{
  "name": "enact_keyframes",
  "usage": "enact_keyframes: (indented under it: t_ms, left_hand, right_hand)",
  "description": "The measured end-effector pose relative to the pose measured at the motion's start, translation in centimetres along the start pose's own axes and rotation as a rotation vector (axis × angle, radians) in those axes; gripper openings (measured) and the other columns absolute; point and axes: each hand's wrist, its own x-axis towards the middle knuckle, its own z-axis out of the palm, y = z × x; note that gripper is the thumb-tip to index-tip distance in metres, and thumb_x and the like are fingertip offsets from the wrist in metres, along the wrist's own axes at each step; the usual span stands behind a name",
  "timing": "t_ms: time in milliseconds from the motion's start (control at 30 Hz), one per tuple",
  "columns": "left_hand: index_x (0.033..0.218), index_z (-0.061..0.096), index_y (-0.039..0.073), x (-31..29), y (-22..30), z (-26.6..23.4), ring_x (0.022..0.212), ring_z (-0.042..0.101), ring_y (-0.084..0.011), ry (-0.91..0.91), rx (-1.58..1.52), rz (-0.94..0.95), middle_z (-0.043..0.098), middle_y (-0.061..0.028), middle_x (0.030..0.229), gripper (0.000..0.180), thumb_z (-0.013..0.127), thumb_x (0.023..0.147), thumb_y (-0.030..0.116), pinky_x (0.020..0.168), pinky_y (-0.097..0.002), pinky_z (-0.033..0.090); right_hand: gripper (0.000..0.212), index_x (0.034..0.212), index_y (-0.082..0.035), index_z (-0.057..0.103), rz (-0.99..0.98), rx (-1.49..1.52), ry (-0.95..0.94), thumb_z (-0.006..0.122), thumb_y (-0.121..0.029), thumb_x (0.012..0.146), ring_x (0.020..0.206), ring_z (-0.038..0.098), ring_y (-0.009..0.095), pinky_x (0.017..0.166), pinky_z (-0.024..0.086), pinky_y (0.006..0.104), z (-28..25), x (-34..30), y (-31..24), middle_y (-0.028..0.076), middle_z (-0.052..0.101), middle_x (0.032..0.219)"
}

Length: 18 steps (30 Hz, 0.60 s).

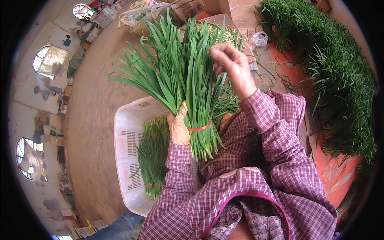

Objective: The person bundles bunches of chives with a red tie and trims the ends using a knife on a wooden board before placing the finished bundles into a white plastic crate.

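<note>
Upright in front of me is a large bunch of green chives (191, 80), bound low down by a red band (200, 127). My left hand (179, 126) is closed around its left side, just beside the band, and the leaves fan out above. At the upper right of the leaves, my right hand (234, 66) is raised with thumb and fingers pinched together. Whatever it may hold is too small to make out. Below the bunch, a white plastic crate (127, 160) contains more banded chives (154, 160).
Loose chives (228, 102) lie by my knees, with pale trimmings (224, 35) farther off. A long row of chives (324, 64) stands on orange sheeting (336, 176) at the right. Plastic bags (140, 18) and a brown basket (185, 9) are at the back.
</note>
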Motion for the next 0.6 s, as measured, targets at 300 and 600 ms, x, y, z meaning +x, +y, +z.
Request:
enact_keyframes:
  t_ms: [300, 600]
  left_hand:
    - [0.131, 0.063, 0.003, -0.5, 1.6, 1.5, 0.111, 0.058, -0.0160, -0.046, 0.159, 0.026, 0.064, -0.0032, 0.123, 0.051, 0.075, 0.092, 0.034, 0.102, -0.0336, 0.044]
    - [0.133, 0.061, 0.002, 0.0, 2.4, 1.0, 0.117, 0.056, -0.0196, -0.037, 0.177, -0.020, 0.062, -0.0075, 0.129, 0.058, 0.070, 0.095, 0.044, 0.107, -0.0355, 0.040]
  right_hand:
    - [0.030, 0.108, -0.017, 0.071, -0.883, -1.092, -0.192, 0.069, -0.041, 0.089, 0.108, 0.059, 0.025, 0.098, 0.044, 0.0434, 1.8, -0.1, -1.3, 0.001, 0.068, 0.104]
    - [0.028, 0.111, -0.017, 0.071, -0.678, -1.242, -0.269, 0.063, -0.039, 0.095, 0.111, 0.057, 0.026, 0.100, 0.039, 0.0428, -1.3, 0.6, 3.0, 0.003, 0.066, 0.107]
